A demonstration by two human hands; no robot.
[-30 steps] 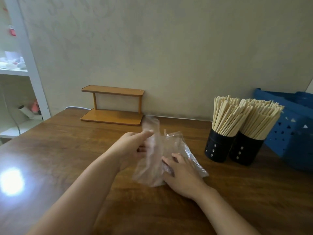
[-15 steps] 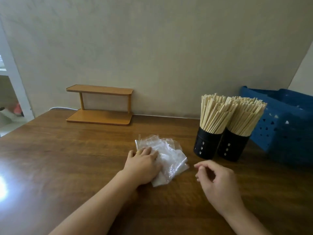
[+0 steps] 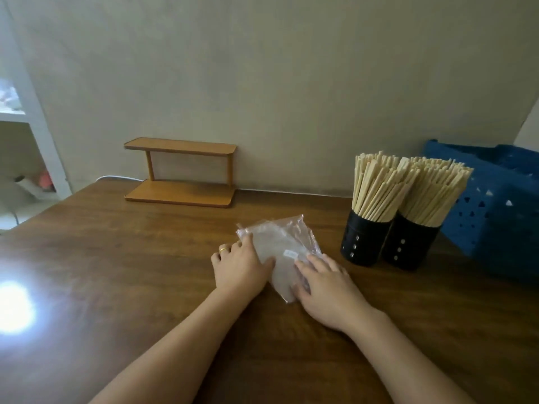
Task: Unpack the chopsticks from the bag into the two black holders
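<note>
I see the clear, crumpled plastic bag point(image 3: 280, 252) lying flat and apparently empty on the brown wooden table point(image 3: 116, 272), a little to the left of the two black cylindrical holders point(image 3: 390, 240). Both holders stand side by side, touching or nearly so, each packed full of pale wooden chopsticks point(image 3: 408, 191) that fan out above the rims, so I judge the unpacking itself done and the step in hand to be flattening the spent bag. My left hand point(image 3: 239, 269) rests on the bag's left edge with fingers extended and relaxed, gripping nothing; my right hand point(image 3: 326, 284) lies on the bag's near right corner, fingers likewise spread flat on the film. To do this well I would press evenly with both palms and smooth outward from the middle so trapped air escapes, keeping the right hand's sweep short, since the nearer holder stands just beside it and a top-heavy load of sticks could tip at a nudge. The blue perforated plastic crate point(image 3: 495, 205) sits behind the holders, and a small two-tier wooden shelf point(image 3: 180, 173) stands against the wall.
</note>
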